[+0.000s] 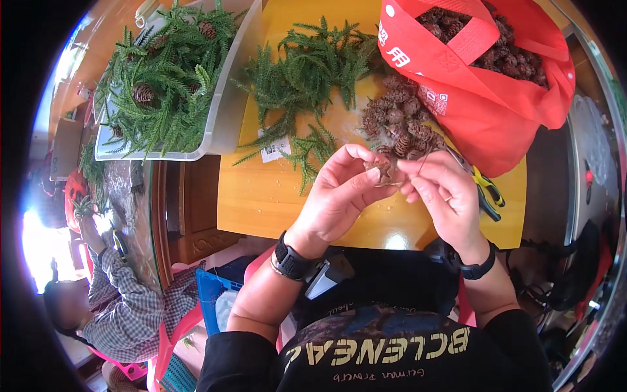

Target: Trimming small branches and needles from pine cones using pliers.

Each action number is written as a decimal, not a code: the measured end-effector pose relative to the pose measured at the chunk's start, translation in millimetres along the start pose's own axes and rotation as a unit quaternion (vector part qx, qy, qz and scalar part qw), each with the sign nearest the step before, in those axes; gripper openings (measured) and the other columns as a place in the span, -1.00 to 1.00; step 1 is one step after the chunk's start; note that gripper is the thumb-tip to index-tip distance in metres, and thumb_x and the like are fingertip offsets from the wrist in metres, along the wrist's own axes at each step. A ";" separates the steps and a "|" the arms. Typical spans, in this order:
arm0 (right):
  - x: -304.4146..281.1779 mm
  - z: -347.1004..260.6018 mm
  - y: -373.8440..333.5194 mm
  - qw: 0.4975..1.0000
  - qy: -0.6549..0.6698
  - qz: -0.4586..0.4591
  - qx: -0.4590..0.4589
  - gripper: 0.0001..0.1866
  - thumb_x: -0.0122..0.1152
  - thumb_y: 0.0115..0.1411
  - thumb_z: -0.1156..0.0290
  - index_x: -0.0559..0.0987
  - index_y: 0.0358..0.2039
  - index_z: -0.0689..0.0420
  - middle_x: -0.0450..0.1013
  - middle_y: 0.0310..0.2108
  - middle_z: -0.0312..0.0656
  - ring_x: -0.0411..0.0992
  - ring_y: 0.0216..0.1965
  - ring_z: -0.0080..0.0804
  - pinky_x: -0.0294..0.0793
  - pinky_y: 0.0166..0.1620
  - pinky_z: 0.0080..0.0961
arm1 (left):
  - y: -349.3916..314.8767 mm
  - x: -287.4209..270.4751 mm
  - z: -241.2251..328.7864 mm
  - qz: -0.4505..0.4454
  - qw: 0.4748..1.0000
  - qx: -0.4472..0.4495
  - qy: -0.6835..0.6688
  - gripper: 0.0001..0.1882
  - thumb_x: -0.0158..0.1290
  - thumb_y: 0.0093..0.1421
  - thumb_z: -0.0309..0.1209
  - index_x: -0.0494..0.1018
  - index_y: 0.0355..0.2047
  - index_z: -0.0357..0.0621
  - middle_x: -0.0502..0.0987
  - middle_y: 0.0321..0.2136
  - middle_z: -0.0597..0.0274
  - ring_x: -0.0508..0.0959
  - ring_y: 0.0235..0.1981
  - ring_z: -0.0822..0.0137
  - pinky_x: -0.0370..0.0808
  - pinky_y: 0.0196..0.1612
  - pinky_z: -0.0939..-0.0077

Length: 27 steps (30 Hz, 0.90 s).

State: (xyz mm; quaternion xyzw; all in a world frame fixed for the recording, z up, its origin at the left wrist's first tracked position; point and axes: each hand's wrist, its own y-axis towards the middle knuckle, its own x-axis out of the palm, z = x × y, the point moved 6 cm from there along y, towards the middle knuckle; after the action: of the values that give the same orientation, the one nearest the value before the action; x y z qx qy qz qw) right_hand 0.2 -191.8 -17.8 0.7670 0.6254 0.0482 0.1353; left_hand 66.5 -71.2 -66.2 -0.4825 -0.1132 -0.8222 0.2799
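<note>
Over the near part of the yellow table, my left hand is closed around a brown pine cone, thumb on its near side. Close on its right, my right hand pinches what looks like a thin wire, which runs by the cone; its far end is hard to make out. Just beyond my fingers lies a pile of loose pine cones. Pliers with yellow and black handles rest to the right of my right hand, partly hidden behind it.
A red bag full of pine cones stands at the back right. Green artificial sprigs lie mid-table, over a small white card. At left, a clear plastic bin holds more sprigs with cones. Beyond, a person in checkered sleeves handles greenery.
</note>
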 end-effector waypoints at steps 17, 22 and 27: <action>2.1 -6.4 -3.6 0.985 -0.162 -0.007 -0.055 -0.85 0.20 -0.02 0.71 0.47 -0.41 0.27 0.44 -0.39 -0.17 0.44 -0.47 -0.54 0.40 -0.48 -0.70 | -0.3 3.6 -1.9 0.014 0.993 0.070 0.094 -0.70 0.09 0.05 -0.63 0.34 -0.19 -0.19 0.42 -0.10 0.11 0.44 -0.10 0.34 0.34 0.06 0.41; 1.6 -1.7 -6.1 0.990 -0.134 0.034 -0.030 -0.74 0.21 -0.04 0.72 0.44 -0.30 0.23 0.45 -0.45 -0.23 0.46 -0.45 -0.58 0.40 -0.47 -0.69 | -0.3 4.1 0.3 0.008 0.983 0.103 0.153 -0.70 0.10 0.01 -0.67 0.35 -0.23 -0.18 0.41 -0.10 0.06 0.45 -0.11 0.35 0.34 0.04 0.42; 1.3 -3.0 -5.9 0.989 -0.139 0.035 -0.034 -0.70 0.21 -0.04 0.73 0.43 -0.26 0.22 0.46 -0.45 -0.25 0.46 -0.44 -0.60 0.39 -0.46 -0.72 | -1.5 6.3 4.0 0.000 0.960 0.141 0.240 -0.67 0.10 -0.03 -0.73 0.35 -0.24 -0.20 0.40 -0.11 0.07 0.43 -0.10 0.38 0.40 -0.03 0.49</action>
State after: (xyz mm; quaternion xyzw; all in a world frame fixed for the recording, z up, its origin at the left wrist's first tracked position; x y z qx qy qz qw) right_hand -5.9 -189.0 -16.6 0.7826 0.5713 -0.0335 0.2450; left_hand 66.2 -70.3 -58.7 -0.2261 -0.1574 -0.8895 0.3645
